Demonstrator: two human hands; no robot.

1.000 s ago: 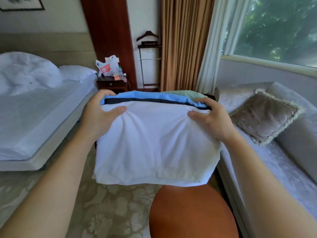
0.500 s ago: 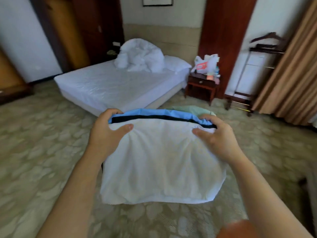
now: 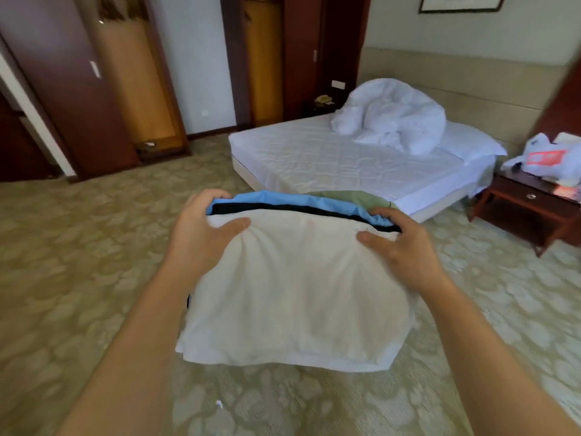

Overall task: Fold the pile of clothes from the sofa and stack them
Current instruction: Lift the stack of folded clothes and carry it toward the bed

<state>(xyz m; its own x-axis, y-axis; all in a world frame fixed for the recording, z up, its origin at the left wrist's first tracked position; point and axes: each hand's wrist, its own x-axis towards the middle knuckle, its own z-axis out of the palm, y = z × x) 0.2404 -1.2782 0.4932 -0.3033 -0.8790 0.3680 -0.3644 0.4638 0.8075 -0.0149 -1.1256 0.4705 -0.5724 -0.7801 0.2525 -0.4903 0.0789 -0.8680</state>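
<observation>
Still clutching folded stack (image 3: 295, 294) — left hand (image 3: 201, 237), right hand (image 3: 405, 250) at far corners — bed (image 3: 330, 158) shifted right.

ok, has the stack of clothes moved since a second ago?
Yes. Held in the left hand and right hand, the stack of clothes has swung left: the nightstand was behind its left edge, and now stands well off to its right.

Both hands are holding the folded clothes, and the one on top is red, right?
Not red. The head view shows the left hand and the right hand holding the folded clothes, and the one on top is white.
</observation>
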